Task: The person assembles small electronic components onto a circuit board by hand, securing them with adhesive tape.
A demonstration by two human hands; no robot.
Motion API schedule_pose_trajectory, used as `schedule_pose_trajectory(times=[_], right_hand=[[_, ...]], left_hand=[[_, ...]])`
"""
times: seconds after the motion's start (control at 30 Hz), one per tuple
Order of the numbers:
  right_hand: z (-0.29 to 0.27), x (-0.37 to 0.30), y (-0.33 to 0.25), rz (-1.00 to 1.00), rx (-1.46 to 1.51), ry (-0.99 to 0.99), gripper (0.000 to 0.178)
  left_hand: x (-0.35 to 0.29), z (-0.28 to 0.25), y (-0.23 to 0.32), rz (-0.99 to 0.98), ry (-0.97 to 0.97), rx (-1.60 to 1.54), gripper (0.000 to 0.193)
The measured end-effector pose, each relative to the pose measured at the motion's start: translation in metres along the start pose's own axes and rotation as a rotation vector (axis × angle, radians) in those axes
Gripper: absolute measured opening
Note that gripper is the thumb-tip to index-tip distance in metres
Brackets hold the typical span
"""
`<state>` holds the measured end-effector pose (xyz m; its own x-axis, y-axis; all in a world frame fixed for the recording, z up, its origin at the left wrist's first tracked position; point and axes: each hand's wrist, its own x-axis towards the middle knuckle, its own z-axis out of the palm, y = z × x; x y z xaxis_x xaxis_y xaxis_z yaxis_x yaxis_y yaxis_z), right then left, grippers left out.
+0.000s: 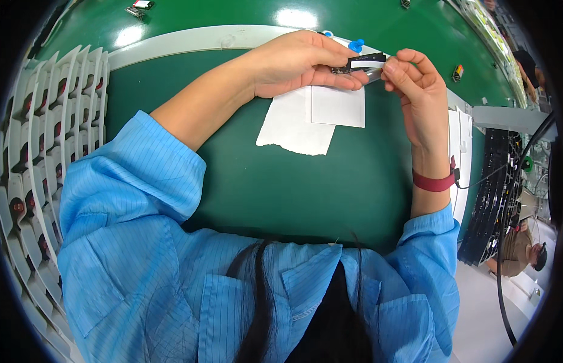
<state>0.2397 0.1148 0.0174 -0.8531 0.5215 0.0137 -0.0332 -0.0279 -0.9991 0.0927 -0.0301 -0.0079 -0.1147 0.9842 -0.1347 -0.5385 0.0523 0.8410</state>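
My left hand (299,63) is closed on a small black part (378,57) with a pale strip along its side, held near the far edge of the green mat. The fingers of my right hand (417,85) pinch together at the right end of this part. What exactly they grip there is too small to make out. A translucent piece (374,75) shows just below the part, between both hands. Beneath my left hand lie a torn white sheet (293,127) and a squarer white paper (339,107) overlapping it. A dark red wrist strap (432,181) circles my right wrist.
White trays (58,133) holding dark and red parts stand stacked at the left. Past a pale rail (191,45), a glossy green surface (233,15) bears a few small parts. A blue knob-like piece (356,45) sits behind my hands. Black cable (502,284) hangs at right.
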Motion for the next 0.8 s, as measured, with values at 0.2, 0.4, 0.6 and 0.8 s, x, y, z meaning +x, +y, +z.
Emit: schedule_pose_trajectory(times=[0.2,0.4,0.6,0.8], right_hand=[[0.001,0.005,0.009,-0.027,-0.036,0.005,0.021],[-0.001,0.007,0.007,-0.025,-0.087,0.007,0.021],[0.002,0.006,0.006,-0.079,-0.16,0.003,0.021],[0.01,0.001,0.006,-0.233,-0.306,0.038,0.022]], left_hand=[[0.001,-0.006,-0.002,-0.005,-0.01,0.018,0.033],[0.003,-0.005,0.001,0.004,-0.005,0.05,0.033],[0.002,-0.002,-0.001,0.035,0.01,0.068,0.031],[0.001,-0.003,-0.006,0.039,0.018,0.083,0.028]])
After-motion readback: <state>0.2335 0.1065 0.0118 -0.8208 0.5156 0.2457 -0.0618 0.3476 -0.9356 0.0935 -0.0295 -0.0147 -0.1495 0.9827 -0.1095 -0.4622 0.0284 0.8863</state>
